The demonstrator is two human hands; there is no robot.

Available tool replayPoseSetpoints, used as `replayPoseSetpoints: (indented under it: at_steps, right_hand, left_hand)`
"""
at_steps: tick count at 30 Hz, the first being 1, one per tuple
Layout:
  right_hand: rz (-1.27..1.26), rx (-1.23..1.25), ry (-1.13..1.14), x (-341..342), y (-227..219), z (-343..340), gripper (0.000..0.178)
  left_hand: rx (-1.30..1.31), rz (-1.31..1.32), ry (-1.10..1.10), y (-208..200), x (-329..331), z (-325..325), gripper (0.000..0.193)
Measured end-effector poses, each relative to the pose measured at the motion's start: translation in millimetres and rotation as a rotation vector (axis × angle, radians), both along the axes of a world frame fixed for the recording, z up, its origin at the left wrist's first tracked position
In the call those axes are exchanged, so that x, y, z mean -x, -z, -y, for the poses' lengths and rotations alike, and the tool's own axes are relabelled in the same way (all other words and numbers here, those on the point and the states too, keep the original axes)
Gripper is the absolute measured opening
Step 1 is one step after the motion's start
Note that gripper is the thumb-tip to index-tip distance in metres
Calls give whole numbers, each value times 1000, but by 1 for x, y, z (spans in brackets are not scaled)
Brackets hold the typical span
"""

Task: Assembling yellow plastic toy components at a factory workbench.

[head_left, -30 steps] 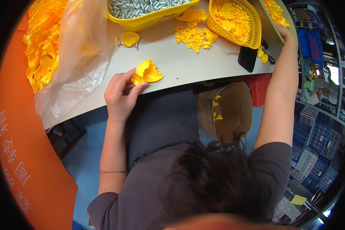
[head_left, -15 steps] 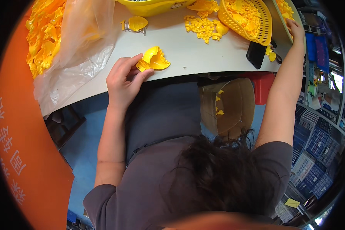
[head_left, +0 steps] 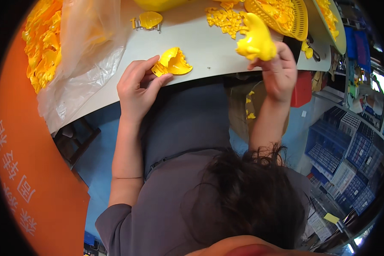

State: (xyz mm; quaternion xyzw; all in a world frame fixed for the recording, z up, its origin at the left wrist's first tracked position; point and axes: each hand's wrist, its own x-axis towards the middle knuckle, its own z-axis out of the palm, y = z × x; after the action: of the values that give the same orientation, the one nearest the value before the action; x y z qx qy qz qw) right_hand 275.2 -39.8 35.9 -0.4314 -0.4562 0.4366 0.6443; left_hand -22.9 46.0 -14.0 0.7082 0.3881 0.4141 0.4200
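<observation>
Near the table's front edge, my left hand grips a hollow yellow plastic shell between thumb and fingers, its open side showing. My right hand is raised to the right of it, closed on a second yellow plastic part, smooth and curved with a jagged lower end. The two pieces are apart. Beyond the left hand, a rounded yellow piece lies with small metal pins beside it.
Small yellow parts lie loose beside a yellow basket of more pieces. At the left, a clear plastic bag lies by a heap of yellow shells in an orange bin. Under the table stands a brown sack near a red container.
My right hand has come back from the container at the far right, now carrying a curved yellow plastic part toward the middle. The left hand still holds its shell in nearly the same place.
</observation>
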Motion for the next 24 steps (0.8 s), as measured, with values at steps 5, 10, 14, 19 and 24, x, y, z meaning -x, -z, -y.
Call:
replayPoseSetpoints:
  at_steps: [5,10,14,19,24]
  right_hand:
    - [52,80,92,3,11,18,18]
    - [644,59,208,0,-15,29,7]
    - [727,-35,518,-38,-37,52,6]
    - [678,-74,931,-137,-109,-7,19]
    - [706,193,809,-403,-92,-80,26]
  left_hand:
    - [-8,-21,32,1,-2,-3,43]
    - [7,1,13,0,-1,0,43]
    - [-28,11,16,2,-3,-2,41]
    - [-36,-35,22,-3,0,-1,41]
    - [6,27,59,4,-6,-5,41]
